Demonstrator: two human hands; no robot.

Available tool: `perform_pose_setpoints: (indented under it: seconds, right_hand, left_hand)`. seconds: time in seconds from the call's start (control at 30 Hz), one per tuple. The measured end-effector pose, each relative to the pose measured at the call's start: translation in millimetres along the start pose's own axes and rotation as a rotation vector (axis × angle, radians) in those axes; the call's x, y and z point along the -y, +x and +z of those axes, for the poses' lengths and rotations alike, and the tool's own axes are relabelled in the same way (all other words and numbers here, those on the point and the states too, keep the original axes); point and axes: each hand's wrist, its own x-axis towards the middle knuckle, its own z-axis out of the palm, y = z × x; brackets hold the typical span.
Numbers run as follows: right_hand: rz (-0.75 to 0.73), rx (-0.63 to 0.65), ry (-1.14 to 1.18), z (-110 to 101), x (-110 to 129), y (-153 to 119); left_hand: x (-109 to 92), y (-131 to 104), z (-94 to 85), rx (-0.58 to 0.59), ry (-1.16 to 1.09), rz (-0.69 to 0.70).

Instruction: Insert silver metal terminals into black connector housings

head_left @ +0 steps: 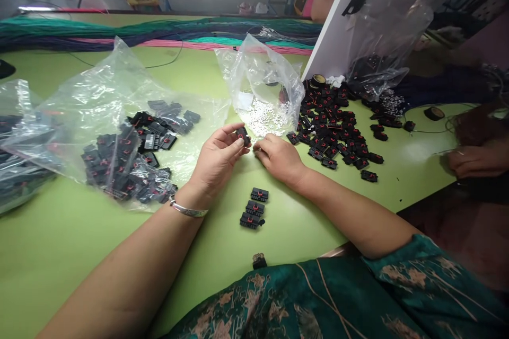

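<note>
My left hand (217, 159) pinches a black plastic connector housing (243, 136) between thumb and fingers. Close to its right side is my right hand (280, 160), fingers closed; whatever they may grip is too small to make out. Just beyond both hands, a clear bag (274, 71) lies open with many small white pieces (264, 121) spilling at its mouth. Three more black housings with red clips (255, 208) line up on the green table (302, 217) below my hands. Nearer my body sits a small dark part with a pale top (259, 260).
Left, a clear bag (95, 90) covers part of a heap of black housings (115, 159). A loose pile of housings (334, 122) lies right, by a white upright panel (342, 26). Bundled wires (159, 32) run along the back. Another person's hand (477, 156) is at far right.
</note>
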Motion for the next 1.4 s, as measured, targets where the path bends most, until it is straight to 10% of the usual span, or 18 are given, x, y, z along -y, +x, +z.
perform_pose_setpoints:
  seconds: [0.3,0.6,0.83,1.4]
  right_hand:
    - [-0.066,0.103,-0.232,-7.1,-5.4,-4.6]
    - [0.015,-0.122,0.297,-17.5,-26.3,-6.0]
    - [0.006,0.111,0.014,-17.0,-29.2,-5.1]
    - [-0.009,0.149,-0.1,-21.8,-27.1,-5.8]
  left_hand:
    - [1.7,0.0,-2.3,-0.011,0.004,-0.023]
    - [4.4,-4.6,3.0,0.057,-0.035,-0.195]
    - [3.7,-3.0,0.4,0.02,-0.031,-0.188]
    - [4.8,-1.3,-1.2,0.004,-0.015,-0.208]
